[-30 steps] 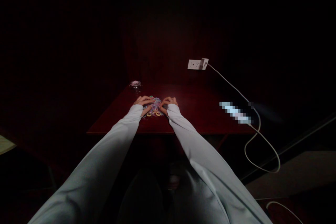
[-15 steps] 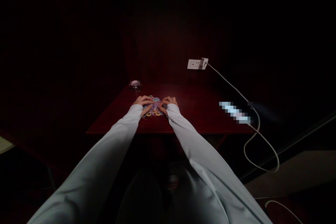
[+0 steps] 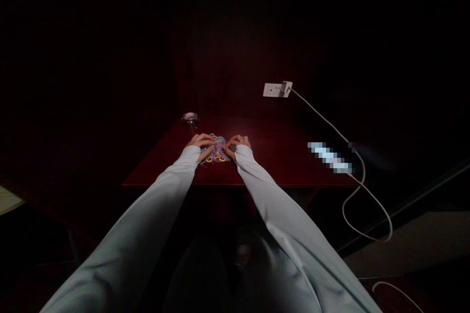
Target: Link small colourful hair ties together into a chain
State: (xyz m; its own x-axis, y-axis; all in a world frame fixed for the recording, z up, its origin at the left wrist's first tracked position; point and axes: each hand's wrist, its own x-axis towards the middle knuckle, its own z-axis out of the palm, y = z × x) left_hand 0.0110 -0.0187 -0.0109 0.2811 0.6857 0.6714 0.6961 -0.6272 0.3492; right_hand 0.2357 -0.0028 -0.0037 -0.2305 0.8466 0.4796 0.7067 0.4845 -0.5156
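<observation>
A small heap of coloured rubber bands (image 3: 217,149) lies on a dark red wooden table (image 3: 279,166). My left hand (image 3: 201,143) rests at the heap's left side, fingers curled onto the bands. At the heap's right side my right hand (image 3: 237,144) has its fingers bent and pinched into the bands. Which single band either hand grips is too small and dim to make out. Both arms wear pale long sleeves.
A small clear glass dish (image 3: 190,117) stands at the table's far left. A phone (image 3: 330,155) lies at the right edge, its white cable (image 3: 367,205) running up to a wall socket (image 3: 277,89). The room around is dark.
My right hand has drawn slightly in toward the heap; otherwise the hands only shift their fingers among the bands.
</observation>
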